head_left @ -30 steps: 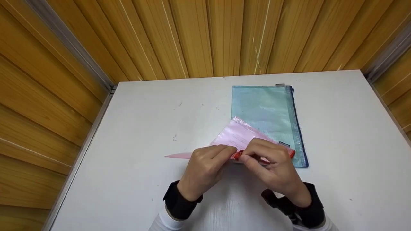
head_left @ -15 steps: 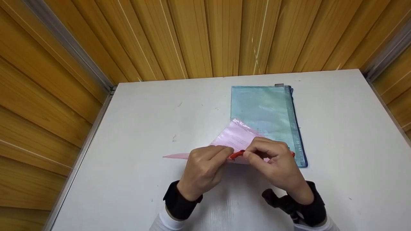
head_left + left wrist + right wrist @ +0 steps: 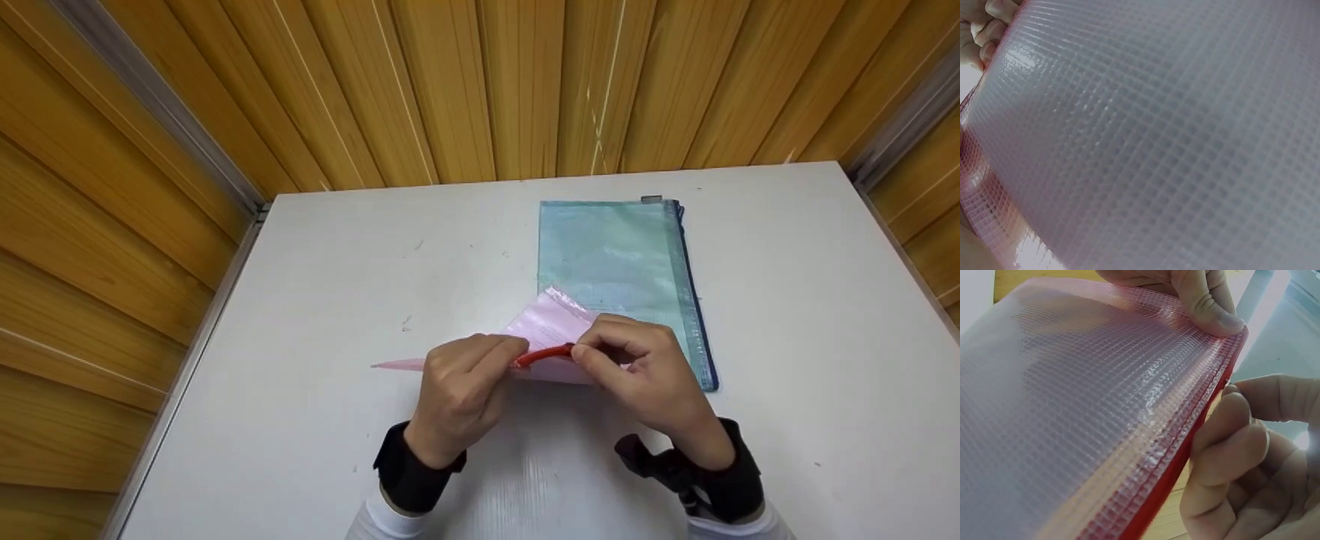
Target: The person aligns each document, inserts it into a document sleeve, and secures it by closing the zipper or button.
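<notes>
A pink mesh zipper pouch is held bent above the table, its red zipper stretched between my hands. My left hand grips the zipper edge; in the right wrist view its thumb presses on the pouch corner. My right hand pinches the small zipper pull between thumb and forefinger, a short way along the zipper to the right. The fingertips mostly hide the pull. Translucent mesh fills most of the left wrist view.
A blue-green mesh zipper pouch with a dark blue zipper lies flat behind my right hand, partly covered by the pink one. Both rest over a white table. Wood-patterned walls stand at the back and sides.
My left hand has moved left with the pouch, away from my right hand, which has barely moved. More red zipper shows between them, and the pouch's raised corner sits a little lower.
</notes>
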A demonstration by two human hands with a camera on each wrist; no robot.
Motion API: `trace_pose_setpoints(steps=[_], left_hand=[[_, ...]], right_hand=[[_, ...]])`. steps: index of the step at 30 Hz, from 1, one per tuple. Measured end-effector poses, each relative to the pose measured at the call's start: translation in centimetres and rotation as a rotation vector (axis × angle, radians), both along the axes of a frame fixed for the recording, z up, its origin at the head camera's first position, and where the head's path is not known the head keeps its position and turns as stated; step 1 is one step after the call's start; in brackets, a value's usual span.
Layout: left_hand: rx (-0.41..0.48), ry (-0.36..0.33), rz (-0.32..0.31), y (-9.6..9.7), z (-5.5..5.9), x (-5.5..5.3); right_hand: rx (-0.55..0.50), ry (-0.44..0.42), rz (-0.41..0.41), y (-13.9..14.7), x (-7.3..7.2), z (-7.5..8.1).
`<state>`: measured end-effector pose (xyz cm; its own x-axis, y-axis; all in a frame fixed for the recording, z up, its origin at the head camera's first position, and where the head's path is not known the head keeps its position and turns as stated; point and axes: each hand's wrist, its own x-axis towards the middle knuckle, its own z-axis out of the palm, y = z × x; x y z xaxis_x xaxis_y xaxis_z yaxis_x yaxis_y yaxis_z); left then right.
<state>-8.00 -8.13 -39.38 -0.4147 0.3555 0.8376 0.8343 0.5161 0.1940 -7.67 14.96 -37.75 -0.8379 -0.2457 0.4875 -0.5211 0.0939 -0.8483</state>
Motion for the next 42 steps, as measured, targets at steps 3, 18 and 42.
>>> trace_pose_setpoints(steps=[3, 18, 42], left_hand=[[0.04, -0.007, -0.002, -0.4, 0.2, 0.1], [0.032, 0.002, 0.023, -0.6, 0.5, 0.0], [0.168, 0.063, 0.042, -1.8, 0.6, -0.6]], right_hand=[[0.016, -0.022, -0.021, 0.2, -0.1, 0.1], [0.012, -0.033, -0.027, 0.2, -0.4, -0.2], [0.032, -0.11, -0.079, 0.9, -1.1, -0.4]])
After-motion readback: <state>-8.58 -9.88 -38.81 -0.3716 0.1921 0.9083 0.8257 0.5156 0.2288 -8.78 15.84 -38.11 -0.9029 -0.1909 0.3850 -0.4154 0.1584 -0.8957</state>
